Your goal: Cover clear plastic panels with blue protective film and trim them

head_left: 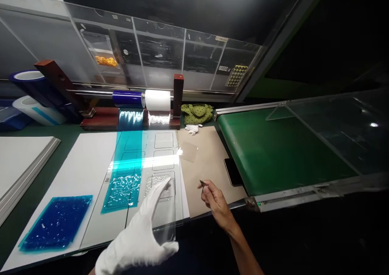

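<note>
My left hand (141, 230), in a white glove, grips a clear rectangular plate (165, 212) by its edges, thumb below and fingers above, at the front edge of the work surface. My bare right hand (214, 200) pinches a small dark pointed item (202, 183) over the brown board (205, 165). Left of the gloved hand, a teal film strip (126, 165) lies on the marked glass sheet (103, 202). A stack of blue film pieces (57, 222) rests at the front left. One transparent square (189, 151) sits on the brown board.
Behind the sheet, a wooden stand (178, 94) carries a blue roll (127, 98) and a white roll (158, 100). A green pouch (197, 113) is beside it. A phone (233, 172) lies near the green conveyor belt (285, 149). White sheets (21, 165) are stacked at left.
</note>
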Motion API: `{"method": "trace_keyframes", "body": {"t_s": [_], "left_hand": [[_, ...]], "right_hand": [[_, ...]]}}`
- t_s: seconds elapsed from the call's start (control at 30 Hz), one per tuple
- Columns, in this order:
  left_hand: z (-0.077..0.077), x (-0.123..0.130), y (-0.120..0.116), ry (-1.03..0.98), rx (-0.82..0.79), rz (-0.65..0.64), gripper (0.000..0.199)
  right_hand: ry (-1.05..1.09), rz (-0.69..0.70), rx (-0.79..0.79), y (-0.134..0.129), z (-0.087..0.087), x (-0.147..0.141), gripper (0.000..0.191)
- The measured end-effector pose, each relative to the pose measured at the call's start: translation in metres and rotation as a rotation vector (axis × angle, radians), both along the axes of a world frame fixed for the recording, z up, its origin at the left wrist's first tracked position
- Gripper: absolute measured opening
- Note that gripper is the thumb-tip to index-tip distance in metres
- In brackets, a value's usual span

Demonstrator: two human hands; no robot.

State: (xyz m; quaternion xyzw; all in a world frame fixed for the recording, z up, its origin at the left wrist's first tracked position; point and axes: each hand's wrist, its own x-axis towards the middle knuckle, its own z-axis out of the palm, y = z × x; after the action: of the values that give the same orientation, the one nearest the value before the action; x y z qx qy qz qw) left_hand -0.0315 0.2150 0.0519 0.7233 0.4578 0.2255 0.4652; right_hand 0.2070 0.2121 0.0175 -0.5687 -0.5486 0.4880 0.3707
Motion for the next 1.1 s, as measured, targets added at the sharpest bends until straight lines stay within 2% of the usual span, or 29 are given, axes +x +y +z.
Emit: {"method": "trace_keyframes", "body": {"t_s": [0.1,0.17,0.23,0.27,0.37,0.43,0.63,0.83,1.1], "left_hand": [[0.023,0.004,-0.006,0.167,0.166,-0.130,0.111],[0.029,0.006,-0.011,0.196,0.236,-0.194,0.113],[0.031,0.007,-0.016,0.213,0.270,-0.221,0.112],[0.032,0.008,-0.019,0.219,0.274,-0.228,0.111],[0.035,0.009,-0.027,0.231,0.268,-0.244,0.110],[0.037,0.008,-0.032,0.218,0.282,-0.251,0.112],[0.038,-0.001,-0.043,0.194,0.303,-0.232,0.113],[0.035,-0.007,-0.047,0.185,0.329,-0.223,0.115],[0.044,-0.005,-0.048,0.179,0.364,-0.254,0.113]], "right_hand": [[0.050,0.141,0.010,-0.036,0.049,-0.007,0.033],[-0.012,0.176,0.044,-0.053,0.067,-0.013,0.036],[-0.081,0.185,0.065,-0.065,0.074,-0.019,0.034],[-0.101,0.178,0.060,-0.068,0.074,-0.022,0.037],[-0.111,0.145,0.017,-0.074,0.070,-0.031,0.068],[-0.113,0.130,0.013,-0.076,0.066,-0.036,0.078],[-0.118,0.157,0.058,-0.086,0.058,-0.043,0.082],[-0.116,0.192,0.092,-0.085,0.058,-0.051,0.079],[-0.067,0.199,0.052,-0.086,0.059,-0.054,0.073]]}}
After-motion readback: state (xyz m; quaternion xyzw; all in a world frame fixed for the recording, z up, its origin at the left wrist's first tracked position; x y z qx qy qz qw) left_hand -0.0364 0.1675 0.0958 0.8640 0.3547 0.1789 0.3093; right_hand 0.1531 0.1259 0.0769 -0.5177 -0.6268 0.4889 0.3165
